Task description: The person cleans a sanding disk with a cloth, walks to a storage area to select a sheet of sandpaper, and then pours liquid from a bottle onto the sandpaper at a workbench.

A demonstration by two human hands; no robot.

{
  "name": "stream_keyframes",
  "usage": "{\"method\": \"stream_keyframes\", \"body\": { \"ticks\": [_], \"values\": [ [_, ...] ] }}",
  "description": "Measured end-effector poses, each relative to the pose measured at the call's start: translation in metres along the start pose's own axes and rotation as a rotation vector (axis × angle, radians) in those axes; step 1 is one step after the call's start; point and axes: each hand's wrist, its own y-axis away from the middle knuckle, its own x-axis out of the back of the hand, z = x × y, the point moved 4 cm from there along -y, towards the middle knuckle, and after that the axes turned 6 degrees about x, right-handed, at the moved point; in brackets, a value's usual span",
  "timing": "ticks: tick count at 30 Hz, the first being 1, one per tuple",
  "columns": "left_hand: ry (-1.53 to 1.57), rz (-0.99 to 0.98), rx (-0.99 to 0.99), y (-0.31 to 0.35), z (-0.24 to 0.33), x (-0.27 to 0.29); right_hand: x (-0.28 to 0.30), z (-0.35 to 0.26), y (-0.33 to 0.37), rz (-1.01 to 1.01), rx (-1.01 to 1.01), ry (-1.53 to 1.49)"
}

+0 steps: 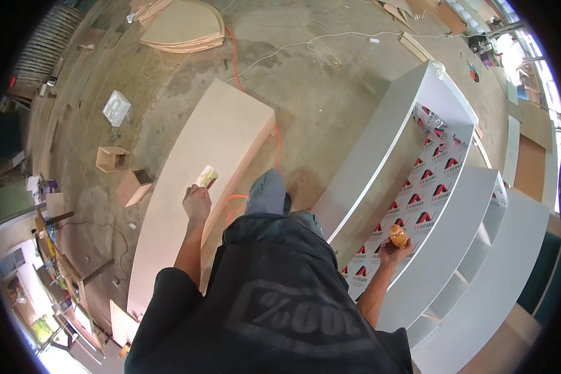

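My left hand is closed around what looks like a flat paintbrush, its broad whitish end pointing away from me. Below that hand lies a long pale wooden panel box with a curved left edge. Out to the right, my right hand grips a small orange-brown bottle, cap end up. The bottle is over a long grey cabinet frame, whose inner side is lined with white printed sheeting.
An orange cord runs behind the pale panel box. Two small wooden boxes and a white foam block sit on the floor at left. Stacked curved boards lie at the far side. More grey shelving stands at right.
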Motion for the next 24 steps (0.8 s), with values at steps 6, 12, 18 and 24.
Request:
{"method": "stream_keyframes", "body": {
  "ticks": [6,12,18,24],
  "values": [
    [0.001,-0.047,0.1,-0.067,0.045,-0.049,-0.11,-0.014,-0.072,-0.029,-0.009,0.021],
    [-0.034,-0.087,0.324,-0.157,0.1,-0.103,-0.18,-0.019,-0.157,0.052,-0.096,-0.041],
    [-0.001,-0.008,0.414,-0.227,0.149,-0.084,-0.316,-0.018,-0.224,0.012,-0.158,0.128],
    [-0.156,-0.046,0.62,-0.272,0.172,-0.109,-0.453,0.017,-0.343,-0.117,-0.246,0.281]
  ]
}}
